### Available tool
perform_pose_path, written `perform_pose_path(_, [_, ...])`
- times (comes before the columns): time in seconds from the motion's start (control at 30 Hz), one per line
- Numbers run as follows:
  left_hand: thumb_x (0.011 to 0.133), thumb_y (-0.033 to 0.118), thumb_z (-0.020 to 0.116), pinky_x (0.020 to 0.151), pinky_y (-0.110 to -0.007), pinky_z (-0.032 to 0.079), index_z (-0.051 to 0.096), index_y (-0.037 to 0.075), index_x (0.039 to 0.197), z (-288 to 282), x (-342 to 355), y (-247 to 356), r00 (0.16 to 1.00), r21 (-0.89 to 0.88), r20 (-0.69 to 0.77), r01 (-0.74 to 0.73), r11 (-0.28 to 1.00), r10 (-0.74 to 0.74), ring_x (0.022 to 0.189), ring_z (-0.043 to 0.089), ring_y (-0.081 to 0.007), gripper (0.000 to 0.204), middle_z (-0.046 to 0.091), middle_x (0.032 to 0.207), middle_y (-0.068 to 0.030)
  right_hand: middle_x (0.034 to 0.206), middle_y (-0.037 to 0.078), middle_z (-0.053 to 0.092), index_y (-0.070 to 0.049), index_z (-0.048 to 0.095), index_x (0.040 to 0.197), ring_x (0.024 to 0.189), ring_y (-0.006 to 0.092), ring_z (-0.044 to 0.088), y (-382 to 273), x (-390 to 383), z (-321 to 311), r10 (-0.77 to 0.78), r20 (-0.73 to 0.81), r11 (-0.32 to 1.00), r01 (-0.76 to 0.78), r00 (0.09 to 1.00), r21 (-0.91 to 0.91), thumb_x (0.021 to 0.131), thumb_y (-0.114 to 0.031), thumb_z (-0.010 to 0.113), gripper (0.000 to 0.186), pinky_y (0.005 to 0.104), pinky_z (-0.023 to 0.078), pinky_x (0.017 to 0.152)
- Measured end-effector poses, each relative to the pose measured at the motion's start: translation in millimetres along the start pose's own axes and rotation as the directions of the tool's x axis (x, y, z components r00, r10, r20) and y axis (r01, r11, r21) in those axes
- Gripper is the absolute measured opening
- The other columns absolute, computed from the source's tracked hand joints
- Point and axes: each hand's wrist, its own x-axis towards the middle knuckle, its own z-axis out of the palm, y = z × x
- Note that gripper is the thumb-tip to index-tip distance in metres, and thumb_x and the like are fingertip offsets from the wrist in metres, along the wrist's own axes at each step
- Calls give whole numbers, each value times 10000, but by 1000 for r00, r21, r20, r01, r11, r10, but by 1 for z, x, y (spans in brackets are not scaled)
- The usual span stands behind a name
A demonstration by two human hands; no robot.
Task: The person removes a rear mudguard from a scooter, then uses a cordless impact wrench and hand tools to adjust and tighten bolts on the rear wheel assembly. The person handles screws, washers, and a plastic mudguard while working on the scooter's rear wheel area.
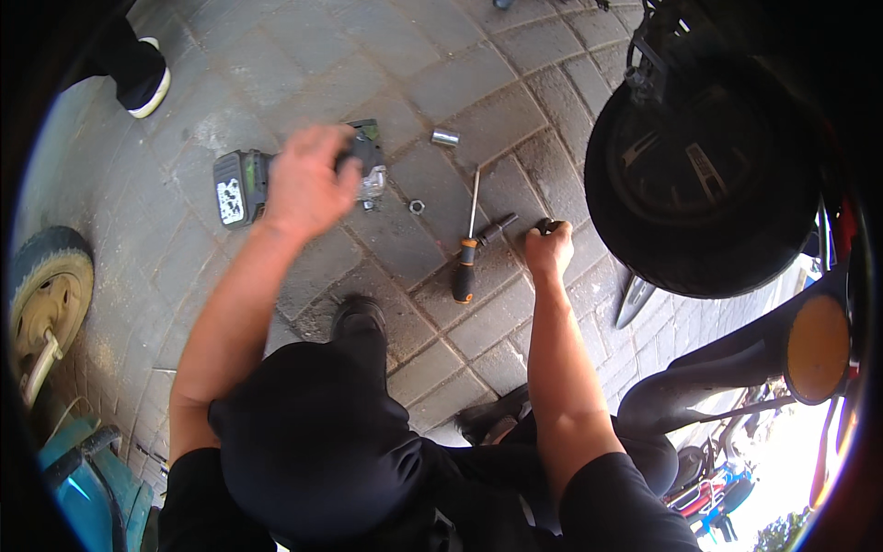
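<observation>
My left hand (315,179) is over a green and black cordless power tool (366,138) lying on the paving, its battery (241,189) to the left. The fingers are smeared by motion, so their grip is unclear. Low over the ground, my right hand (550,248) is closed around a small dark object (548,225), mostly hidden by the fingers. Just left of it lie an orange and black screwdriver (464,271) and a dark metal rod-like piece (498,227). A hex nut (417,207) and a silver socket (445,137) rest between my hands.
A vehicle's black-tyred wheel (704,179) stands close on the right. At the far left is another wheel with a dirty rim (55,294), with a teal object (97,488) below it. Another person's shoe (152,92) shows at upper left. Grey pavers (303,55) form the ground.
</observation>
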Motion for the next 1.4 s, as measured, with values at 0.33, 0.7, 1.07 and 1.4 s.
perform_pose_path(0.33, [869, 218, 619, 758, -438, 559, 601, -17, 1133, 147, -4, 140, 698, -100, 634, -355, 930, 334, 950, 680, -318, 354, 652, 1062, -204, 711, 177, 670, 47, 597, 844, 635, 274, 675, 25, -17, -22, -68, 209, 998, 65, 976, 22, 783, -119, 669, 190, 391, 549, 600])
perform_pose_path(0.7, [827, 89, 604, 821, -457, 550, 527, 11, 1189, 176, 0, 135, 741, -65, 630, -250, 966, 234, 980, 646, -406, 377, 542, 1223, -271, 846, 84, 633, -55, 545, 949, 706, 219, 688, -7, -33, -51, 154, 510, 411, -524, 846, 746, 922, -46, 552, 30, 324, 585, 558])
perform_pose_path(1.07, [788, 183, 685, 763, -490, 500, 638, 29, 939, 121, 9, 125, 812, -443, 520, -10, 896, 266, 909, 624, -407, 221, 640, 917, -200, 847, 105, 621, -37, 523, 946, 704, 241, 687, -36, -36, -57, -24, 514, 1, -514, 857, 858, 935, -13, 524, 27, 365, 623, 608])
perform_pose_path(1.4, [769, 222, 727, 666, -478, 514, 647, 42, 881, 100, 7, 124, 891, -524, 364, -43, 850, 270, 784, 638, -404, 227, 646, 885, -177, 760, 102, 633, -50, 554, 913, 683, 238, 672, -52, -46, -65, -100, 609, -119, -617, 787, 778, 966, -53, 519, 64, 400, 605, 651])
